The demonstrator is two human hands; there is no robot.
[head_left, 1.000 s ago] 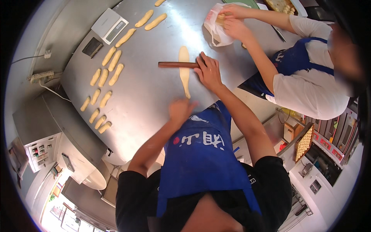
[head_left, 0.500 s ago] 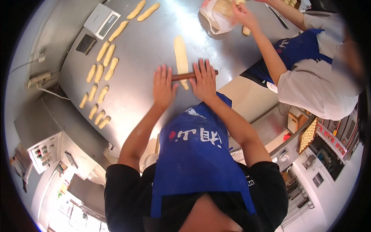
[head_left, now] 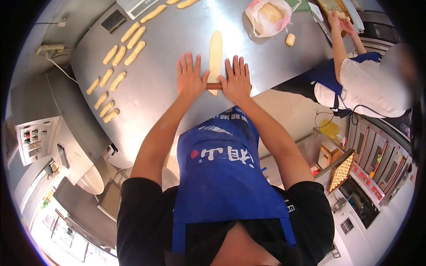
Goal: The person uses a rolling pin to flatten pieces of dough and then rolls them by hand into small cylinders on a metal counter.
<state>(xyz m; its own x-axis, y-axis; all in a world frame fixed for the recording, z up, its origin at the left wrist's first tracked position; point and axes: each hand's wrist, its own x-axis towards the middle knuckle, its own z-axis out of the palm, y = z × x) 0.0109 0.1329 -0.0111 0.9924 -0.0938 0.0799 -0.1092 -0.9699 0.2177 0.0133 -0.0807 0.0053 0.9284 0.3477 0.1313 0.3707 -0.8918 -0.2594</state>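
Note:
A long flat strip of pale dough [head_left: 215, 53] lies on the steel table in front of me, its narrow end pointing at my body. Across that near end sits a brown wooden rolling pin [head_left: 214, 86]. My left hand [head_left: 191, 77] lies palm down over the pin's left end, fingers stretched forward and spread. Over its right end rests my right hand [head_left: 237, 80], just as flat, with its fingers apart. Both palms cover the pin's ends, and neither hand's fingers wrap round it. Several rolled dough pieces [head_left: 119, 56] lie in loose rows on the left.
A white plastic bag with dough [head_left: 270, 20] stands at the far right, a short dough roll [head_left: 290, 40] beside it. A co-worker [head_left: 361, 80] reaches to a tray [head_left: 333, 9]. A scale [head_left: 136, 6] and dark flat box [head_left: 113, 21] stand far left.
The pin and my hands now sit closer to the strip's near end, with more dough showing beyond them. The co-worker's hands have left the bag for the tray. My view has shifted.

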